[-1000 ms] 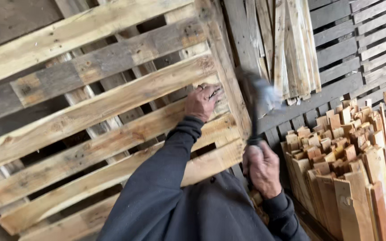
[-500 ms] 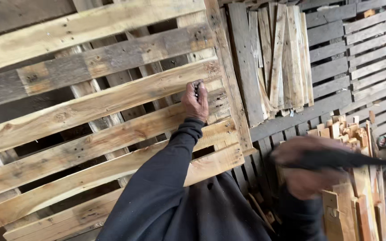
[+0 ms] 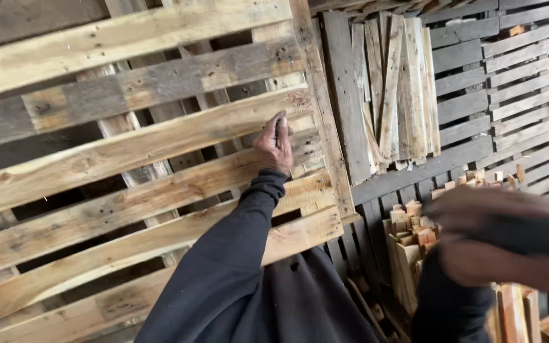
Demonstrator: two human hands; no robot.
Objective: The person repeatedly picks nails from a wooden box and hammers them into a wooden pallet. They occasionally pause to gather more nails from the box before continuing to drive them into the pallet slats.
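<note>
Risk is your left hand point(image 3: 276, 145), pinching a small nail against the weathered wooden pallet point(image 3: 160, 136), while your blurred right hand point(image 3: 503, 244), grip unclear, could strike its fingers.

Dark, seemingly navy ribbed-cuff sleeves point(image 3: 224, 267)

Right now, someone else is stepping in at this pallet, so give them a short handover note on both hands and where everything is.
Left hand: raised against the wooden pallet, fingers pinching a small thin object on a slat; too small to tell what.
Right hand: off the pallet at the right, badly blurred, wrapped around a dark handle; the tool's head is not visible.
Nearby: a bundle of loose boards leans behind the pallet, and a stack of short wood offcuts stands lower right.
Done: pallet slats look in place.
Left: nothing visibly struck at the pinched spot yet.
</note>
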